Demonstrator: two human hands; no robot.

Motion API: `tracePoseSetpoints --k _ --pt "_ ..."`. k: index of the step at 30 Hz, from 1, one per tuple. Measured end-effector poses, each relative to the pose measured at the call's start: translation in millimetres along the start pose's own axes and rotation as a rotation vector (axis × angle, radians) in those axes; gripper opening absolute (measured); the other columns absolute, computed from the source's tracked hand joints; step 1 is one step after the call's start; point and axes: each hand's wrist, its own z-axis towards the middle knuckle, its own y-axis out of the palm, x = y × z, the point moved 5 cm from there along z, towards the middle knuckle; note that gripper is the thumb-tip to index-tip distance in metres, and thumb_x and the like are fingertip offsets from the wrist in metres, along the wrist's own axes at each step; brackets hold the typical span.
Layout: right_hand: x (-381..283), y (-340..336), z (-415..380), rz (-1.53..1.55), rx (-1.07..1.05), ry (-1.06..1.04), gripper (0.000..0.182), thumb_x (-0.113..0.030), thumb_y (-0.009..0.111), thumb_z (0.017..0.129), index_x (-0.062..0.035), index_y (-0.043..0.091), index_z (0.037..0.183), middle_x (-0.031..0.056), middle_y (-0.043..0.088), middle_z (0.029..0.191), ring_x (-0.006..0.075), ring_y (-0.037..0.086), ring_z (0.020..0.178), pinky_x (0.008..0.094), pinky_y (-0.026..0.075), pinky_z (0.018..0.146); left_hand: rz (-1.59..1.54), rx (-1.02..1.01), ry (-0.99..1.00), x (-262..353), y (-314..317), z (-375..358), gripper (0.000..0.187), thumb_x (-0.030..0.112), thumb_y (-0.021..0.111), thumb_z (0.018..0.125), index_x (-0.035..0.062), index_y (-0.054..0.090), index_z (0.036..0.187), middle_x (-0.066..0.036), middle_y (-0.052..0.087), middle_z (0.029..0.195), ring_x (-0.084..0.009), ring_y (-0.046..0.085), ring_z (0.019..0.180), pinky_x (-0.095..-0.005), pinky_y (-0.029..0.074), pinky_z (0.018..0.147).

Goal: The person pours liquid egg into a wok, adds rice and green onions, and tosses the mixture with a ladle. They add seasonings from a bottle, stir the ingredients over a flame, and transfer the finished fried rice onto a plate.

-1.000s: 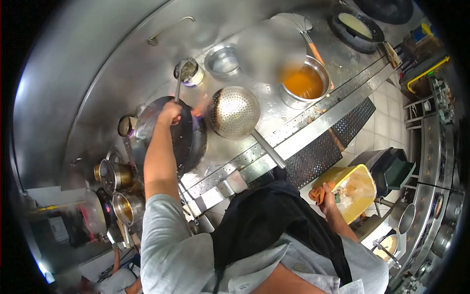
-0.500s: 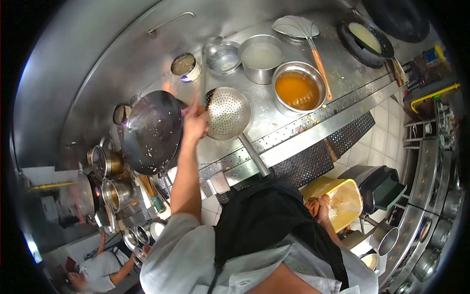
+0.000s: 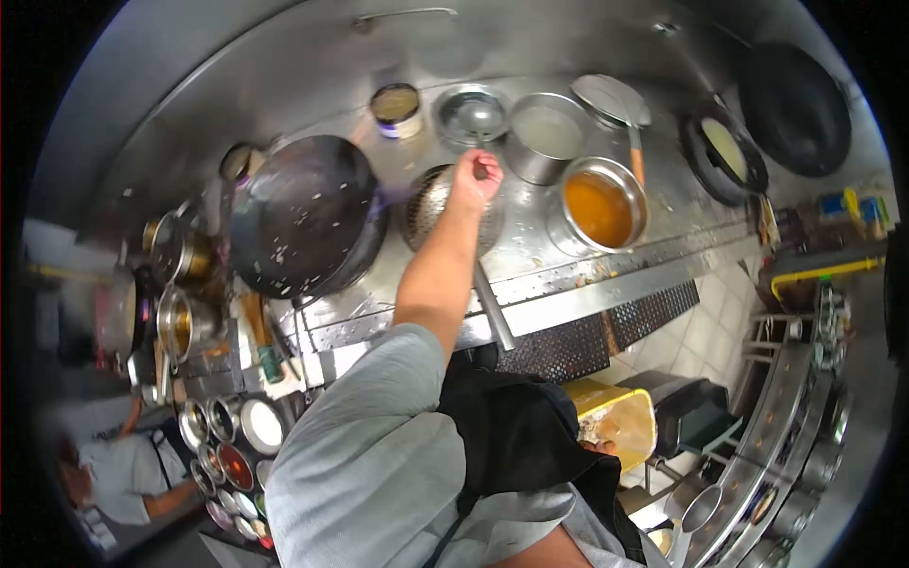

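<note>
My left hand [image 3: 476, 177] is closed around the handle of a ladle [image 3: 481, 115], whose bowl is over a shallow metal bowl [image 3: 447, 114] at the back of the counter. Under my left forearm lies a perforated strainer [image 3: 428, 201], its long handle pointing toward me. My right hand [image 3: 598, 448] is low beside my apron, against the yellow bin [image 3: 578, 393]. Its fingers look curled, mostly hidden by the apron, and what they hold cannot be made out. Right of the ladle stand a pot of cloudy liquid [image 3: 549, 134] and a pot of orange-brown liquid [image 3: 598, 210].
A large dark wok [image 3: 305, 218] sits to the left, with an open can [image 3: 396, 110] behind it. A whisk [image 3: 636, 156] with a wooden handle leans at the back. Several pots and containers fill the far left, where another person [image 3: 128, 469] stands.
My left hand has moved right and farther forward with the ladle, from beside the wok to the shallow bowl. The view has shifted, and my right hand is more covered by the apron.
</note>
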Motion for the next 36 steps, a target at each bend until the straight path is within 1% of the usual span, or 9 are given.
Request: tracePoseSetpoints --k 4,10,13,18,20,26,32,34,36 --pt "-8 31 -4 -0.140 -0.116 -0.092 0.035 -0.035 0.053 0.097 -0.0020 0.061 0.103 0.0112 0.065 0.092 0.0240 0.064 0.082 0.0345 0.052 0.074 -0.116 -0.179 -0.086 9 12 -69 0.009 0.009 0.055 0.084 0.0086 0.050 0.077 0.003 0.051 0.066 -0.0085 0.053 0.054 -0.0242 0.039 0.050" --pt "-14 109 18 -0.231 -0.272 -0.182 0.031 -0.031 0.057 0.096 -0.0023 0.062 0.106 0.0092 0.066 0.095 0.0210 0.063 0.085 0.0319 0.052 0.076 -0.037 -0.163 -0.066 35 33 -213 0.005 0.009 0.054 0.087 0.0055 0.052 0.084 0.002 0.052 0.070 -0.0075 0.053 0.054 -0.0241 0.040 0.048" --pt "-25 185 3 -0.098 -0.328 -0.273 0.032 -0.028 0.060 0.095 -0.0014 0.062 0.112 0.0054 0.064 0.100 0.0156 0.061 0.089 0.0294 0.050 0.079 -0.004 -0.178 -0.086 49 45 -299 0.004 0.007 0.053 0.090 0.0049 0.051 0.087 0.001 0.053 0.074 -0.0067 0.053 0.054 -0.0231 0.039 0.045" --pt "-17 301 -21 -0.151 -0.569 -0.406 0.036 -0.023 0.066 0.094 0.0002 0.059 0.120 0.0072 0.066 0.108 0.0157 0.061 0.097 0.0302 0.050 0.085 0.125 -0.111 -0.022 77 42 -426 0.008 0.009 0.056 0.091 0.0089 0.049 0.086 0.002 0.052 0.075 -0.0047 0.051 0.053 -0.0206 0.035 0.042" --pt "0 348 -18 -0.206 -0.696 -0.385 0.038 -0.024 0.066 0.093 0.0004 0.058 0.121 0.0074 0.066 0.109 0.0164 0.062 0.098 0.0301 0.050 0.086 0.205 -0.066 0.003 90 27 -465 0.006 0.011 0.056 0.092 0.0099 0.051 0.091 0.003 0.052 0.075 -0.0042 0.050 0.052 -0.0201 0.034 0.041" --pt "71 463 5 -0.605 -0.701 -0.514 0.054 -0.030 0.072 0.086 -0.0017 0.053 0.128 0.0157 0.065 0.114 0.0273 0.063 0.107 0.0356 0.048 0.094 0.259 0.036 0.019 112 -22 -575 0.008 0.012 0.056 0.093 0.0127 0.052 0.100 0.004 0.052 0.074 -0.0045 0.048 0.050 -0.0221 0.036 0.040" --pt "85 479 -8 -0.883 -0.637 -0.626 0.069 -0.029 0.072 0.083 -0.0046 0.040 0.139 0.0203 0.061 0.124 0.0338 0.059 0.115 0.0388 0.045 0.099 0.405 0.214 0.084 141 -65 -678 0.022 0.011 0.055 0.093 0.0155 0.049 0.113 0.000 0.052 0.074 -0.0087 0.048 0.049 -0.0261 0.038 0.037" --pt "87 475 -8 -0.925 -0.648 -0.575 0.069 -0.029 0.073 0.082 -0.0040 0.042 0.137 0.0207 0.061 0.123 0.0341 0.059 0.115 0.0395 0.046 0.099 0.619 0.332 0.167 152 -70 -711 0.046 0.008 0.051 0.093 0.0177 0.046 0.137 0.000 0.050 0.071 -0.0078 0.047 0.047 -0.0230 0.035 0.034" --pt "102 477 10 -0.931 -0.645 -0.596 0.069 -0.029 0.074 0.081 -0.0039 0.042 0.137 0.0205 0.062 0.122 0.0344 0.059 0.115 0.0396 0.046 0.099 0.790 0.420 0.210 166 -73 -733 0.063 0.004 0.049 0.090 0.0184 0.034 0.150 -0.001 0.050 0.070 -0.0079 0.047 0.045 -0.0215 0.036 0.035"
